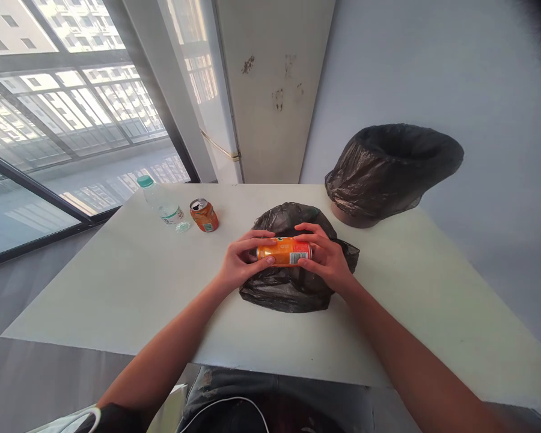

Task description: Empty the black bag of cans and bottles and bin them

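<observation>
An orange drink can (pixel 282 252) lies sideways between my two hands, its barcode facing me. My left hand (pixel 244 255) grips the can's left end, thumb in front and fingers over the top. At the other end, my right hand (pixel 327 255) holds it the same way. Directly beneath the can and hands, a crumpled black plastic bag (pixel 288 294) rests on the white table (pixel 139 294). What the bag contains, if anything, I cannot make out.
Left of the bag stands a second orange can (pixel 204 216), opened at the top. Beside it is a clear plastic bottle (pixel 162 204) with a green cap. A bin lined with a black bag (pixel 374 174) stands at the back right, near the wall (pixel 433 72). Windows (pixel 72 108) are at left.
</observation>
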A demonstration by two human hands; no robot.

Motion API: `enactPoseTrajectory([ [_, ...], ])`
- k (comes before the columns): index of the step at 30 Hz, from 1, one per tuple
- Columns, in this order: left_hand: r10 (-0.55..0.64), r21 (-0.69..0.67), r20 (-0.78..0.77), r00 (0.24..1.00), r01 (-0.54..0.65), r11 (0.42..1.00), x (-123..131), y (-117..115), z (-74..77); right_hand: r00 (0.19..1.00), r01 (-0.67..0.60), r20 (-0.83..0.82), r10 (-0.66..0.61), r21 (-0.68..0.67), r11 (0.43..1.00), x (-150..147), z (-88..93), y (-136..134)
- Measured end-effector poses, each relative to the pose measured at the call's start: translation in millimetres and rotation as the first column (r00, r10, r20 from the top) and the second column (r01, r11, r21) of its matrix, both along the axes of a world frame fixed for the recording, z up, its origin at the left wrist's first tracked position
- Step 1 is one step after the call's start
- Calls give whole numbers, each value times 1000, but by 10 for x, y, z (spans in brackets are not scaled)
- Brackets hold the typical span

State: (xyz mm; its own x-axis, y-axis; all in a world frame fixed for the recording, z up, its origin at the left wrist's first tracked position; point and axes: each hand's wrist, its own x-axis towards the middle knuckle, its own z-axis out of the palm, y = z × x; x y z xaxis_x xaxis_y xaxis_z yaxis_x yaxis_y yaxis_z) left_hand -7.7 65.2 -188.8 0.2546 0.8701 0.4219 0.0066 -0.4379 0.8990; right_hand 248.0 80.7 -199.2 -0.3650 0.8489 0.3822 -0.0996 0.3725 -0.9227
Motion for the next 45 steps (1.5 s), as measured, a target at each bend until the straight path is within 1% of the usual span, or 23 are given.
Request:
enactPoseTrajectory([
  [3, 4, 7, 32, 999, -4, 1000, 1, -1, -13, 1000, 4, -11, -4, -6, 1000, 28, 1, 12],
  [11, 73, 65, 32, 997, -75, 995, 20, -5, -35, 997, 36, -70, -33, 39, 999, 4, -21, 9],
  [20, 109, 72, 25, 994, -110, 991, 53, -10, -22, 995, 31, -99, -29, 20, 999, -19, -34, -8],
  [22, 99, 48, 32, 995, -101, 994, 45, -6, -24, 995, 40, -95, -39, 13, 999, -32, -35, -9],
  [25, 63, 21, 41, 997, -64, 998, 7, 11, -25, 993, 88, -83, -88, 0, 996, -66, -40, -12],
  [27, 12, 6, 72, 997, -13, 1000, -20, 27, -27, 988, 127, -92, -127, -5, 992, -95, -46, -17],
  [29, -52, -2, 128, 990, 53, 999, -27, 41, -30, 979, 150, -137, -154, -38, 988, -129, -50, -28],
  [30, -81, 1, 155, 985, 81, 997, -21, 44, -31, 974, 141, -170, -152, -78, 987, -147, -49, -38],
  [32, -107, 13, 180, 978, 106, 994, 8, 43, -29, 968, 66, -227, -109, -189, 980, -187, -41, -69],
  [34, -94, 14, 184, 979, 93, 996, 46, 32, -26, 968, -50, -251, -25, -288, 956, -228, -25, -112],
  [36, -69, -5, 189, 980, 72, 997, 71, 21, -21, 974, -125, -222, 53, -323, 938, -265, -8, -152],
  [37, -52, -15, 193, 980, 56, 998, 72, 17, -18, 980, -127, -186, 71, -311, 942, -279, -3, -165],
  [39, 0, -32, 200, 980, 7, 999, 50, 20, 0, 996, -68, -75, 51, -245, 967, -289, -2, -168],
  [41, 64, -33, 218, 974, -58, 998, -7, 35, 46, 996, 24, 92, -13, -114, 993, -273, -20, -139],
  [43, 98, -11, 259, 961, -98, 995, -104, 58, 129, 955, 61, 285, -81, 78, 995, -233, -59, -85],
  [45, 118, 5, 302, 946, -125, 992, -245, 74, 236, 879, 39, 455, -144, 232, 972, -181, -112, -22],
])
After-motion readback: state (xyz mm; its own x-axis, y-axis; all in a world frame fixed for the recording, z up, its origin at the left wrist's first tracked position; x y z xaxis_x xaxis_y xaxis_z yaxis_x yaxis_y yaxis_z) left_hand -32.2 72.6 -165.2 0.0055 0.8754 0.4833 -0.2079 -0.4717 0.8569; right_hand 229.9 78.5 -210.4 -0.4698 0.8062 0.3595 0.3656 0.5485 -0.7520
